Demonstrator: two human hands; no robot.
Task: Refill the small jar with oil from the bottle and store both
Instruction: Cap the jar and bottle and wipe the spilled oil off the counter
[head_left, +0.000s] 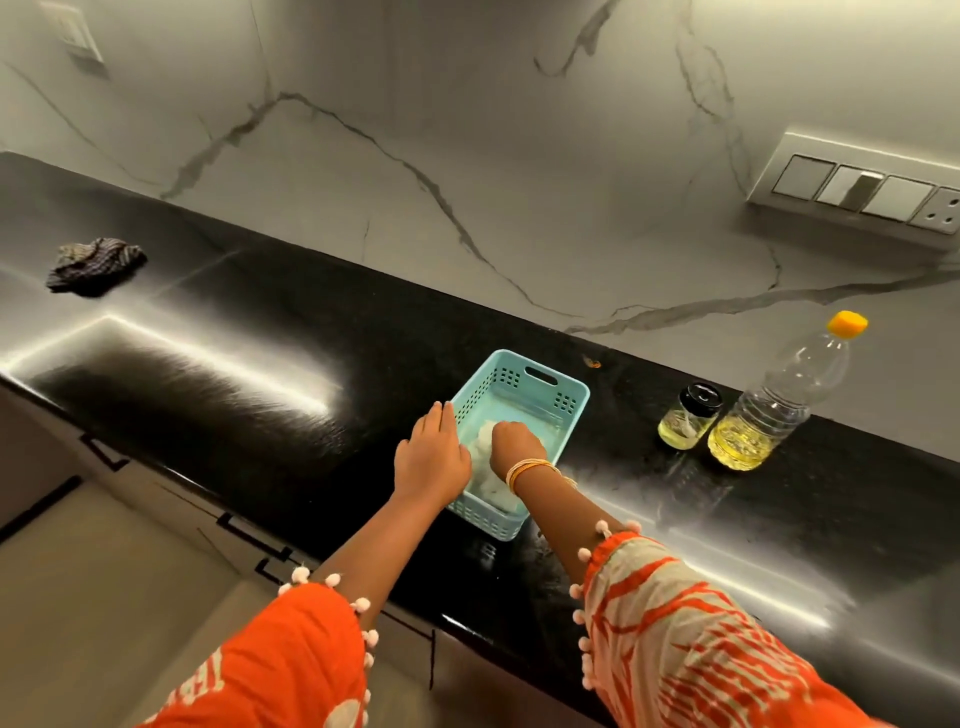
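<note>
Left sleeve (291, 660) plain orange, white print near cuff; right sleeve (691, 634) orange-and-cream patterned; both cuffs edged with pale pompoms (small, round); stacked thin bangles (530, 472), yellow and white, circled right wrist.

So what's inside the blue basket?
A white crumpled cloth or paper lies in the basket, with the right hand pressing on it. Anything beneath it is covered.

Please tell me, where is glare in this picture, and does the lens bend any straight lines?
In the head view, bright streaks of glare cross the black countertop, at the left and near the right sleeve; the wide-angle lens curves the counter edge and tilts the oil bottle and switch panel; both hands, the left hand and the right hand, look sharp.
</note>
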